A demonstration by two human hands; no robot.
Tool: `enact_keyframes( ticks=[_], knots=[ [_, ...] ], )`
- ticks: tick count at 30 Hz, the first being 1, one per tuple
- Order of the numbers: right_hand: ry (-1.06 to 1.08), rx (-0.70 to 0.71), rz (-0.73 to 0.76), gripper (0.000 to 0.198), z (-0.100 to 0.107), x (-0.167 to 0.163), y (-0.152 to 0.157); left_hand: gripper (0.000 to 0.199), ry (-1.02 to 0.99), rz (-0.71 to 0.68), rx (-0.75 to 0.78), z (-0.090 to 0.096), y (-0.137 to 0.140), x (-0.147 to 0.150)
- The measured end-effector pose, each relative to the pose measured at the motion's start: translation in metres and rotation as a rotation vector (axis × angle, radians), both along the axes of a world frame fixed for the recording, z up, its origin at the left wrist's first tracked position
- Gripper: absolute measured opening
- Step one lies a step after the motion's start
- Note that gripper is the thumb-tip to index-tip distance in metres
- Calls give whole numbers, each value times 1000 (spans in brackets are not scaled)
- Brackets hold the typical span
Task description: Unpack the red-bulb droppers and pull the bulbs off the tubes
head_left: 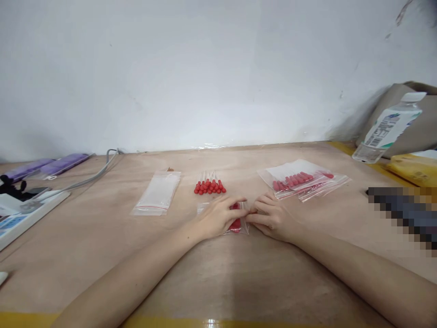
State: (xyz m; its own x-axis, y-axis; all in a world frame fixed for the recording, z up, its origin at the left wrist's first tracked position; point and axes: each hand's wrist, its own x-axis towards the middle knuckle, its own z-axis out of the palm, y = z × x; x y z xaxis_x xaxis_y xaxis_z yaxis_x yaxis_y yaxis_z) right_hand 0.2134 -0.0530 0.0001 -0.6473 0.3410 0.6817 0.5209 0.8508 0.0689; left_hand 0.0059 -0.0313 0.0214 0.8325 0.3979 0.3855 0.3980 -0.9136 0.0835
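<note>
A clear plastic bag (243, 229) lies flat on the near side of the red-tipped cluster (210, 186), partly hidden, red pieces (235, 224) showing inside.

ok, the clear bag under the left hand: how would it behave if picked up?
Probably floppy: the clear bag looks like thin film. Its weight likely sits toward the right, where red pieces show through. It may slide if pushed, as the tabletop looks fairly smooth.
</note>
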Motion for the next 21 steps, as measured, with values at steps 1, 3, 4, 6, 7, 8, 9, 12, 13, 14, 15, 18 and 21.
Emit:
enact_keyframes(
  ticks=[1, 3, 4, 6, 7, 8, 9, 12, 13, 14, 15, 18, 21],
  knots=[
    [-10, 1, -8, 16, 0, 0, 0, 27, 5, -12, 34, -1, 1, 1],
    [-21, 5, -24, 17, 0, 0, -1, 24, 13, -33, 90, -2, 3, 2],
    [-24, 7, -34, 17, 1, 0, -2, 23, 22, -41, 113, -3, 4, 3],
    [-25, 13, -49, 17, 2, -1, -2, 23, 50, -57, 152, -3, 5, 4],
    [-25, 15, -52, 17, 2, -1, -3, 24, 63, -62, 169, -4, 5, 5],
    [-25, 14, -54, 18, 3, -2, -3, 25, 76, -65, 185, -4, 5, 5],
    [-29, 11, -55, 18, 4, -2, -3, 26, 89, -73, 204, -4, 6, 5],
    [-47, 16, -65, 21, 5, -4, -3, 27, 129, -99, 263, -5, 8, 4],
    [-57, 26, -71, 23, 4, -5, -2, 27, 142, -105, 273, -5, 8, 3],
    [-70, 42, -71, 24, 4, -5, -1, 26, 152, -107, 274, -5, 8, 2],
    [-85, 56, -68, 25, 4, -5, 0, 25, 161, -105, 265, -4, 8, 1],
    [-133, 63, -46, 24, 3, -3, 2, 20, 176, -94, 211, 1, 7, -3],
    [-179, -2, -23, 21, 7, 1, 0, 22, 181, -79, 192, 11, 7, -9]
  ],
)
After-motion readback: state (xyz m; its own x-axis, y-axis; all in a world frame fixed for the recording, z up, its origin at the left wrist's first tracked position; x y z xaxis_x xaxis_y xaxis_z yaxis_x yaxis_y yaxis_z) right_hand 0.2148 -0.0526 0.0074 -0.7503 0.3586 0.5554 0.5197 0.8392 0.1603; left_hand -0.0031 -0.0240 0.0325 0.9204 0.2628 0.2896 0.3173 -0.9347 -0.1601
